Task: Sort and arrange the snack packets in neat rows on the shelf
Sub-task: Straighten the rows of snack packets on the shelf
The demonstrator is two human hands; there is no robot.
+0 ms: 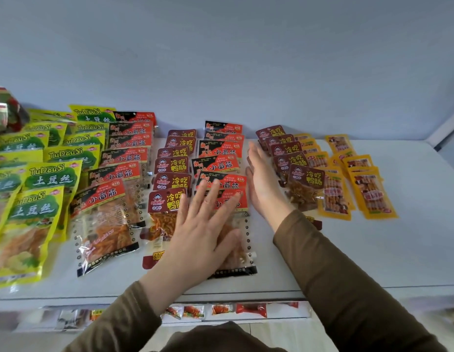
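Observation:
Snack packets lie in overlapping rows on a white shelf (348, 255). My left hand (205, 224) lies flat, fingers spread, on the front packet of a red-and-black row (221, 163). My right hand (261, 184) stands on edge with straight fingers against that row's right side. Left of this runs a dark red packet row (171, 166), then another red-and-black row (114, 174). Yellow-green packets (40, 179) fill the far left. A second dark red row (294, 161) and yellow packets (368, 189) lie to the right.
A pale wall (246, 59) closes the shelf at the back. Below the shelf's front edge, a lower shelf (287, 313) shows more small packets. Red and green bags (5, 110) stand at the far left. Bare shelf surface spreads at the right.

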